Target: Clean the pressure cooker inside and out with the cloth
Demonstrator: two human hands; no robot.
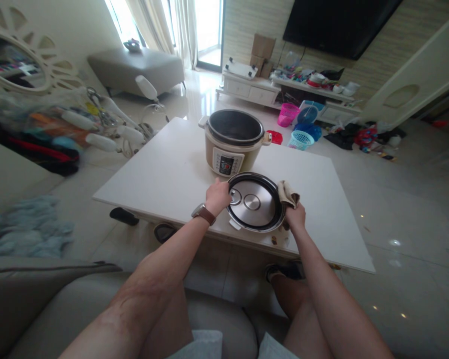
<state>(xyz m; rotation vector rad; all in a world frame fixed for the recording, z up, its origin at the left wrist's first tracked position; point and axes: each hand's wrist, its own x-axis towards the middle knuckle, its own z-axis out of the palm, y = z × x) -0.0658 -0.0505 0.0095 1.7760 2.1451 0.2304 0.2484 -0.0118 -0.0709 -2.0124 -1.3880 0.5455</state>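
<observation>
A round pressure cooker lid (260, 217), its steel inner side and black seal facing me, is tilted up over the table's near edge. My left hand (217, 196) is closed on the lid's left rim; a watch circles that wrist. In my right hand (295, 217) is a beige cloth (287, 193), pressed against the lid's right rim. Just beyond the lid stands the electric pressure cooker (232, 142), uncovered, with its dark inside showing and its control panel turned toward me.
The cooker stands on a white table (153, 174). A grey sofa (217, 314) is under me. On the floor behind the table are a pink basket (288, 114) and a light blue basket (301, 140). A white multi-armed lamp (123, 124) is at left, near a grey bench (138, 70).
</observation>
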